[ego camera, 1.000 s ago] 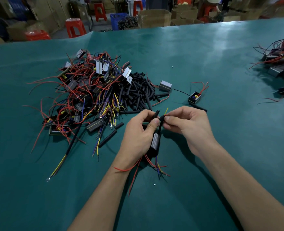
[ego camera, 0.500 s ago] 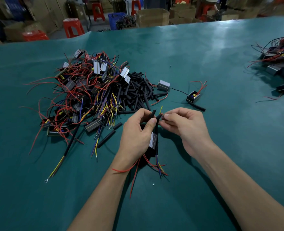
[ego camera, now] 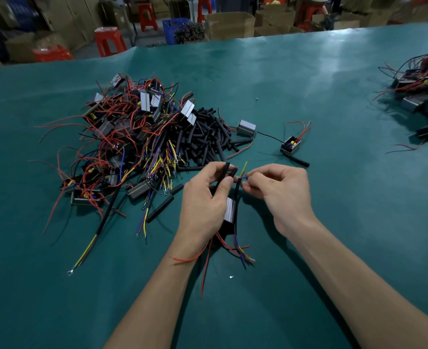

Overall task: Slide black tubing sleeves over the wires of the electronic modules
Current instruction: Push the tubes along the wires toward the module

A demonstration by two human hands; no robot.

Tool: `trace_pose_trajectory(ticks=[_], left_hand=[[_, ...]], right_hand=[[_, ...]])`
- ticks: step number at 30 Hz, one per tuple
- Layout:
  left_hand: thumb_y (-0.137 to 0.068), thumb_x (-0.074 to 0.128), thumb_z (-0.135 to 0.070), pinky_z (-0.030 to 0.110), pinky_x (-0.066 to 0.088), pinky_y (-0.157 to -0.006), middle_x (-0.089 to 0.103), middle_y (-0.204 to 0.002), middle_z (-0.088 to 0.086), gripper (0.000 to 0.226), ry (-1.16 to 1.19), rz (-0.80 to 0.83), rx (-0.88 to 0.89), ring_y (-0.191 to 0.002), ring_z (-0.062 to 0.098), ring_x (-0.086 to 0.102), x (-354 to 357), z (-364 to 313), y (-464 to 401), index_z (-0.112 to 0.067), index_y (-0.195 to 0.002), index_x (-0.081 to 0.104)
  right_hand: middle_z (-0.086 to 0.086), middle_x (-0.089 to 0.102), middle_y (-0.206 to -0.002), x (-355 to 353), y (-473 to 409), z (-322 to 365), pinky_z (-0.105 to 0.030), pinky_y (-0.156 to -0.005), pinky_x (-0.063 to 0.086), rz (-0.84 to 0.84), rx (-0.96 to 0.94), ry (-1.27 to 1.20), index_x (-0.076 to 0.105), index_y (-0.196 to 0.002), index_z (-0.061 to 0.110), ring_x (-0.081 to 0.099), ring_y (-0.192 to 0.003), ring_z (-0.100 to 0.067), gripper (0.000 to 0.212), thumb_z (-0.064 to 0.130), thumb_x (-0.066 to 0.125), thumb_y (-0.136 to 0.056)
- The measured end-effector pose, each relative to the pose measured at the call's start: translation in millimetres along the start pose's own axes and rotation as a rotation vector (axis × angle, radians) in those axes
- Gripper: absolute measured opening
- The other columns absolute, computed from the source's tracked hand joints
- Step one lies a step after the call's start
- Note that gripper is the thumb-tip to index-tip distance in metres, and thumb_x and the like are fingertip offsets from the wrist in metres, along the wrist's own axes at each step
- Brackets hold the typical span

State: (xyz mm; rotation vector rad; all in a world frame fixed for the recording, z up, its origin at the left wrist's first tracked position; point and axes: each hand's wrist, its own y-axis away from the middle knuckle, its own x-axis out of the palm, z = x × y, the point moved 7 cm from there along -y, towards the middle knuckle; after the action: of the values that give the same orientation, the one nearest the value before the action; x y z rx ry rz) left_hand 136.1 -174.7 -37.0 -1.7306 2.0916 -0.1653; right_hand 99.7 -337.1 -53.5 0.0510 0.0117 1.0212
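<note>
The left hand (ego camera: 203,205) grips the grey rectangular module (ego camera: 229,210) and black tubing sleeves (ego camera: 225,170) upright at twelve o'clock, so the right hand (ego camera: 281,190) can pinch the yellow-blue wire tips (ego camera: 243,172) through.

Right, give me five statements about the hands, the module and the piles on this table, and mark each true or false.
1. The left hand grips a module with black sleeves sticking up past its fingers. True.
2. The right hand lies flat and idle on the table. False: it pinches thin wire ends beside the left hand.
3. The loose black tubing pile lies against the right side of the big wire tangle. True.
4. A lone open module sits beyond the right hand. True.
5. The table cover is red. False: it is teal.
</note>
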Motion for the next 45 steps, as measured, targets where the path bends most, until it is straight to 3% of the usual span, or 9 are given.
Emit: trace_pose_trajectory(ticks=[3, 8, 15, 26, 34, 42, 45], left_hand=[[-0.095, 0.06, -0.01, 0.041, 0.057, -0.092, 0.077, -0.094, -0.007, 0.021, 0.028, -0.002, -0.015, -0.098, 0.009, 0.072, -1, 2, 0, -0.02, -0.111, 0.07], [-0.096, 0.058, 0.001, 0.029, 0.055, -0.091, 0.076, -0.098, -0.004, 0.023, 0.053, 0.007, 0.004, -0.1, 0.009, 0.072, 0, 0, 0, -0.015, -0.109, 0.069], [-0.097, 0.056, 0.002, 0.034, 0.054, -0.099, 0.076, -0.107, -0.006, 0.024, 0.041, 0.009, 0.016, -0.108, 0.008, 0.07, 0, 0, 0, -0.013, -0.111, 0.069], [-0.093, 0.058, -0.01, 0.043, 0.056, -0.096, 0.077, -0.102, -0.007, 0.022, 0.062, 0.006, -0.031, -0.1, 0.01, 0.072, 1, 3, 0, -0.019, -0.109, 0.07], [-0.089, 0.066, -0.006, 0.043, 0.057, -0.094, 0.078, -0.097, -0.003, 0.021, 0.129, 0.001, -0.056, -0.096, 0.017, 0.074, -1, 2, 0, -0.017, -0.104, 0.075], [-0.089, 0.071, 0.0, 0.025, 0.057, -0.087, 0.078, -0.095, -0.003, 0.025, 0.116, -0.028, -0.059, -0.094, 0.008, 0.073, -1, 2, 2, -0.02, -0.102, 0.071], [-0.089, 0.071, 0.002, 0.018, 0.055, -0.079, 0.078, -0.088, -0.01, 0.035, 0.125, -0.032, -0.064, -0.087, 0.004, 0.073, -2, 0, 2, -0.031, -0.099, 0.065]], right_hand=[[-0.002, 0.075, -0.066, -2, 1, 4, -0.045, -0.08, 0.064, -0.034, -0.058, 0.165, 0.078, -0.07, 0.021, 0.077, -0.066, -0.019, 0.018, 0.01, 0.064, -0.072], [0.01, 0.073, -0.061, 8, 9, 14, -0.037, -0.074, 0.064, 0.025, -0.167, 0.35, 0.076, -0.073, 0.022, 0.074, -0.06, -0.007, 0.016, 0.011, 0.064, -0.075], [0.012, 0.074, -0.063, 12, 14, 19, -0.033, -0.078, 0.063, 0.071, -0.208, 0.364, 0.077, -0.075, 0.023, 0.074, -0.064, -0.003, 0.016, 0.011, 0.066, -0.075], [0.008, 0.077, -0.07, 7, 14, 18, -0.017, -0.065, 0.059, -0.005, -0.248, 0.173, 0.076, -0.074, 0.02, 0.076, -0.068, -0.009, 0.023, 0.0, 0.067, -0.081], [0.002, 0.077, -0.071, 8, 12, 11, -0.035, -0.076, 0.064, -0.008, -0.181, 0.095, 0.077, -0.077, 0.026, 0.077, -0.07, -0.015, 0.021, 0.006, 0.068, -0.078], [-0.002, 0.077, -0.076, 11, 6, 12, -0.045, -0.085, 0.063, 0.081, -0.067, 0.107, 0.078, -0.079, 0.025, 0.077, -0.079, -0.024, 0.013, 0.022, 0.078, -0.066], [-0.009, 0.078, -0.079, 11, 6, 13, -0.045, -0.087, 0.062, 0.129, -0.047, 0.05, 0.079, -0.078, 0.017, 0.076, -0.08, -0.028, 0.009, 0.009, 0.082, -0.075]])
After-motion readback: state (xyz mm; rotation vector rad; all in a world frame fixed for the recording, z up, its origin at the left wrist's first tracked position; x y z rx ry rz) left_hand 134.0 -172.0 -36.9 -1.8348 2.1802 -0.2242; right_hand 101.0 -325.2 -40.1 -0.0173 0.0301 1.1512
